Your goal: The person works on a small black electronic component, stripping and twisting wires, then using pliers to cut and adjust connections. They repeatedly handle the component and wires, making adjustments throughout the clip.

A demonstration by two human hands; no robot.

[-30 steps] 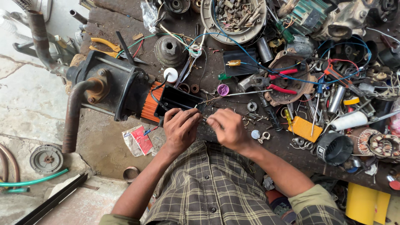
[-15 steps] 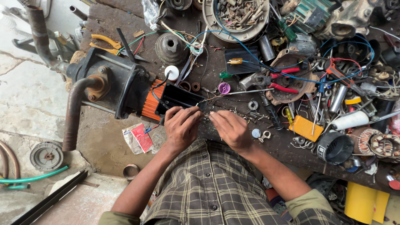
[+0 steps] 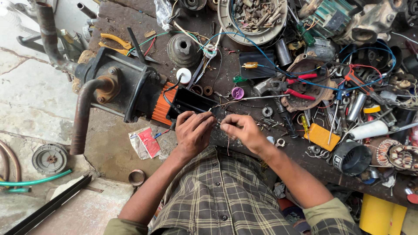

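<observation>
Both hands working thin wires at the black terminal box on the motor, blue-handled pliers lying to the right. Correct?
Nearly. In the head view the pliers have red handles, not blue. The rest holds: left hand and right hand work thin wires at the black terminal box on the motor.

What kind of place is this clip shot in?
Most likely a small motor or pump repair workshop. A pump motor with rusty pipes lies on a grimy bench littered with wires, pliers and a bowl of scrap parts, and both hands work at thin wires by its terminal box.
</observation>
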